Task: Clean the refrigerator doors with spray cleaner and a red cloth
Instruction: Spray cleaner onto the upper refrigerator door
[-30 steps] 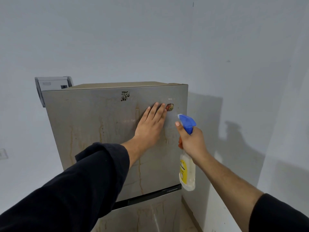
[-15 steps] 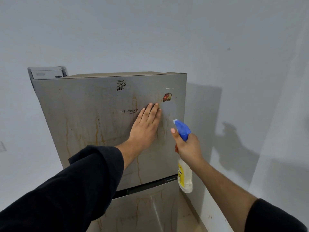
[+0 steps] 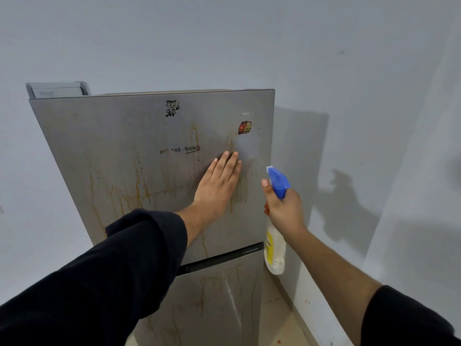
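Pale walls (image 3: 349,58) sit behind the stained fridge door (image 3: 112,158). The left hand (image 3: 217,186) lies flat on it, fingers straight. Just beside, the right hand (image 3: 284,208) grips the spray bottle (image 3: 274,250). Spraying looks under way; wiping next needs the red cloth, not seen.

The upper door (image 3: 112,146) is silver-grey, streaked with orange-brown drips that run downward. The lower door (image 3: 212,300) has the same grey and the same rusty runs. A black band (image 3: 224,259) lies between them. The upper door carries dark lettering (image 3: 180,149), a ragged black sticker (image 3: 172,108), a red-and-yellow sticker (image 3: 244,127) and a pale hazy patch (image 3: 247,148). The bottle (image 3: 276,262) is translucent whitish with a yellow label (image 3: 269,248) and a blue spray head (image 3: 279,181). The sleeves (image 3: 99,270) are black, the wall (image 3: 224,33) pale blue-grey and the floor (image 3: 282,320) beige.
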